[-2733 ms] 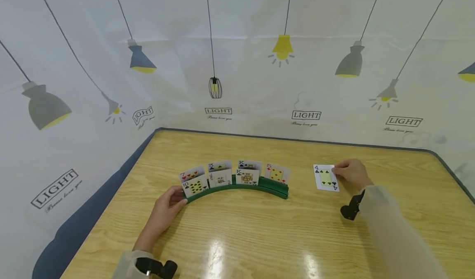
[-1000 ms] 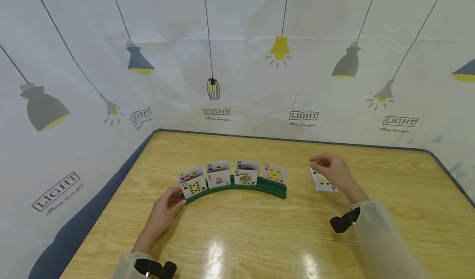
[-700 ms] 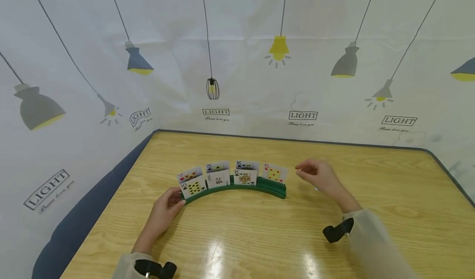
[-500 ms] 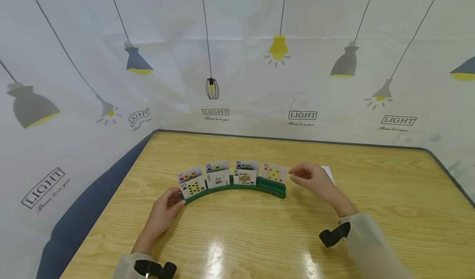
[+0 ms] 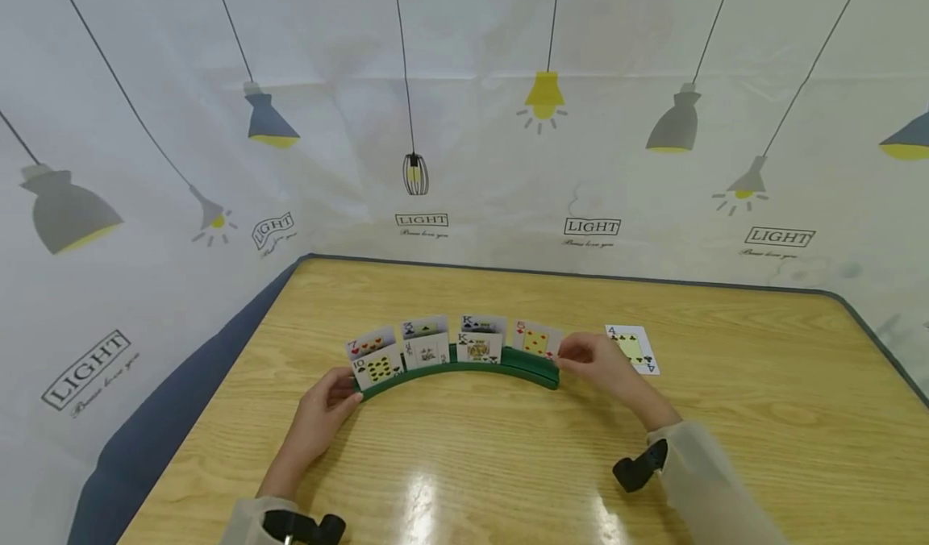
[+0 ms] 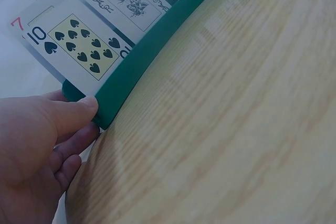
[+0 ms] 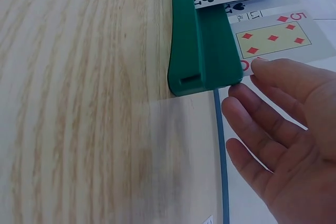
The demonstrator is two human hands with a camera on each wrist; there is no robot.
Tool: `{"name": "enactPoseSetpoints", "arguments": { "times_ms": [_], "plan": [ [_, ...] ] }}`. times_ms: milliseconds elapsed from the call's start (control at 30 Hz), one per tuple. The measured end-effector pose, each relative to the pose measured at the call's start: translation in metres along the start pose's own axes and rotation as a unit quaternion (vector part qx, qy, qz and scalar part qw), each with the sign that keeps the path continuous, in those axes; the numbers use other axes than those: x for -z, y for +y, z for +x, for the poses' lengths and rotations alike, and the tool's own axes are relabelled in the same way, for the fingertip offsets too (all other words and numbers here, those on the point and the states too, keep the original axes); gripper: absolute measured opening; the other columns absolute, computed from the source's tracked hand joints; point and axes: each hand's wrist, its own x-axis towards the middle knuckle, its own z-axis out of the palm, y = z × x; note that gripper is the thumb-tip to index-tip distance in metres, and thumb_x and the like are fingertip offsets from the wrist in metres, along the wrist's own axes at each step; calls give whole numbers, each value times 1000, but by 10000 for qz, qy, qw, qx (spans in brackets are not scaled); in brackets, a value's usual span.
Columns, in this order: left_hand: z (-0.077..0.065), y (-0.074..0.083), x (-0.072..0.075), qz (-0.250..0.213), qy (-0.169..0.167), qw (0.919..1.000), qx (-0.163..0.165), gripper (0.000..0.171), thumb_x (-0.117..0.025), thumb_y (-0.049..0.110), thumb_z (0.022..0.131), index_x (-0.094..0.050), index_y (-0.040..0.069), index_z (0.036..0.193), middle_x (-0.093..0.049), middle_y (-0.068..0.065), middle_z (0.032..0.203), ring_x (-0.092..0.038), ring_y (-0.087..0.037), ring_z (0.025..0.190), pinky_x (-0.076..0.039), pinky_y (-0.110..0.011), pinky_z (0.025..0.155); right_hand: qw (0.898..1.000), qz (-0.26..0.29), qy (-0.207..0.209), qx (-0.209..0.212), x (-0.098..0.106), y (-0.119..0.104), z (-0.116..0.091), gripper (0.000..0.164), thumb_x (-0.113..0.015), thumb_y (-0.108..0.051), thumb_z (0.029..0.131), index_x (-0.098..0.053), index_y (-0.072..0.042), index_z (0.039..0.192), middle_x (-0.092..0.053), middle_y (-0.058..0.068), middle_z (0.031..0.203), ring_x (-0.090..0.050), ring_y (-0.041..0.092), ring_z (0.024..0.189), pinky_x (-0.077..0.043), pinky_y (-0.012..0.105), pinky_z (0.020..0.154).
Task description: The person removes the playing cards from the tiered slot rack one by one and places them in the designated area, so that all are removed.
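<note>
A curved green card holder [image 5: 464, 367] stands on the table with two rows of playing cards. My left hand [image 5: 317, 408] grips its left end, thumb in front and fingers behind, beside the ten of spades [image 6: 79, 45] and the seven of hearts [image 5: 372, 342]. At the other end, my right hand [image 5: 598, 364] pinches the lower corner of the five of diamonds [image 7: 273, 38]; its thumb lies over the card edge and its other fingertips are right at the holder's end. Between them stand a joker [image 5: 427, 351] and a king of clubs [image 5: 479, 347].
A four of clubs [image 5: 640, 350] lies face up on the wooden table [image 5: 464, 464], right behind my right hand. A hanging sheet printed with lamps [image 5: 479, 126] surrounds the table's back and left side. Black wrist cameras [image 5: 639, 466] are strapped over both sleeves.
My right hand has left the four of clubs and moved left to the holder's right end, reaching the five of diamonds. My left hand keeps its place on the holder.
</note>
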Motion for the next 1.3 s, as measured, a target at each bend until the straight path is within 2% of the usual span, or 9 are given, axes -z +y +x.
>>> {"name": "enactPoseSetpoints", "arguments": {
  "times_ms": [300, 600, 1067, 1300],
  "plan": [
    [-1, 1, 1, -13, -72, 9999, 139, 32, -60, 4, 88, -53, 5, 120, -58, -14, 110, -56, -26, 98, -46, -39, 84, 9999, -72, -1, -88, -5, 0, 3, 9, -65, -10, 85, -64, -2, 89, -64, 5, 83, -59, 18, 77, -50, 31, 69],
    [-1, 2, 0, 11, -48, 9999, 141, 31, -60, 5, 88, -53, 4, 119, -58, -14, 110, -57, -26, 98, -47, -39, 84, 9996, -155, 64, -226, -5, -2, 4, 8, -65, -10, 85, -66, -2, 88, -63, 4, 82, -58, 17, 77, -49, 33, 70],
    [0, 2, 1, 54, -104, 9996, 253, 33, -59, 4, 89, -52, 4, 121, -57, -14, 111, -56, -27, 100, -46, -40, 86, 9993, -14, 251, -283, -4, -4, 5, 15, -65, -12, 86, -67, 1, 93, -65, 8, 87, -59, 19, 79, -50, 33, 70],
    [1, 2, 1, 49, -126, 9996, 257, 33, -59, 5, 89, -52, 4, 121, -57, -15, 112, -56, -27, 100, -46, -40, 86, 9985, 65, 388, -368, -2, -6, 4, 15, -63, -13, 88, -67, -1, 96, -64, 7, 89, -58, 18, 78, -50, 30, 67]
  ]
}}
